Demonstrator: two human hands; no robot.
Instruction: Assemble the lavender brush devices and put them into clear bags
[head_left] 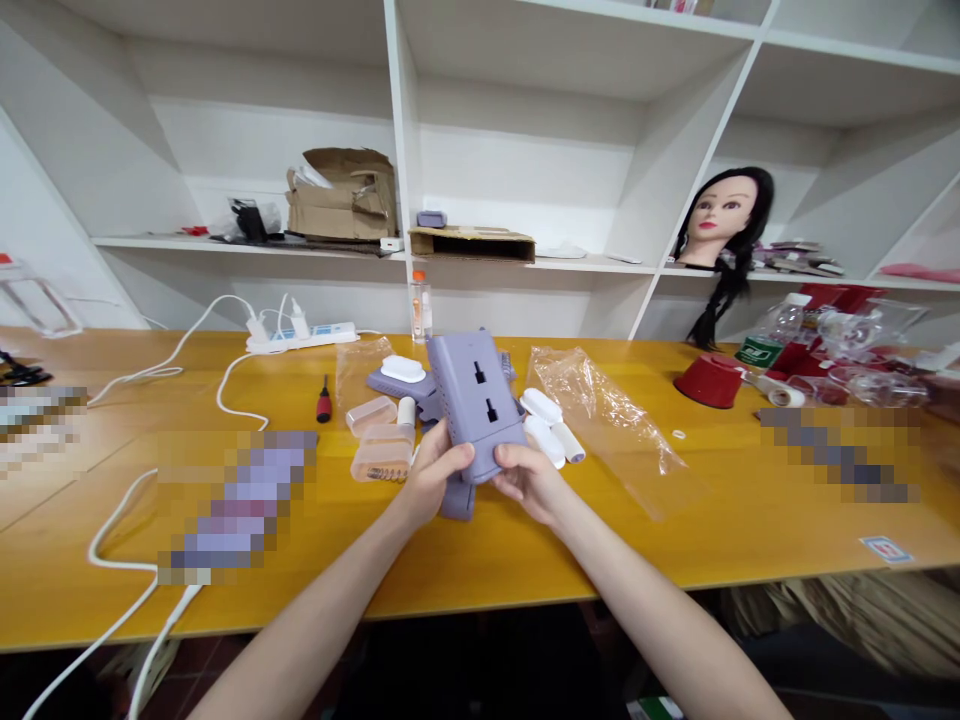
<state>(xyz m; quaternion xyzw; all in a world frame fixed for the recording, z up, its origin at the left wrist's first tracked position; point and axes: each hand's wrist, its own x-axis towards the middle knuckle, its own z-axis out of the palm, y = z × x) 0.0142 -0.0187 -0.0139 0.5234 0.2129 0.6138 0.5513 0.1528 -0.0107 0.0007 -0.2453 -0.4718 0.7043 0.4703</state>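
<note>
Both hands hold a purple plastic box-like housing (469, 385) upright and slightly tilted over the table, with two black keyhole-shaped slots in its face. My left hand (435, 473) grips its lower left corner, thumb on the front. At the lower right, my right hand (531, 482) closes on it the same way. Below and behind lies another purple part (459, 500), partly hidden. To the left are clear plastic cups (381, 450), one with a spring-like coil in it, and a white oval piece (403, 369) on a purple part. White oval pieces (541, 405) and a white cylinder (568, 440) lie right.
A red-handled screwdriver (323, 402), a power strip (304, 337) with white cables and a blurred device (244, 505) are left. Clear plastic film (600, 410) and a red cup-shaped piece (708, 382) lie right. A bottle (421, 308) stands behind, before white shelves (525, 285).
</note>
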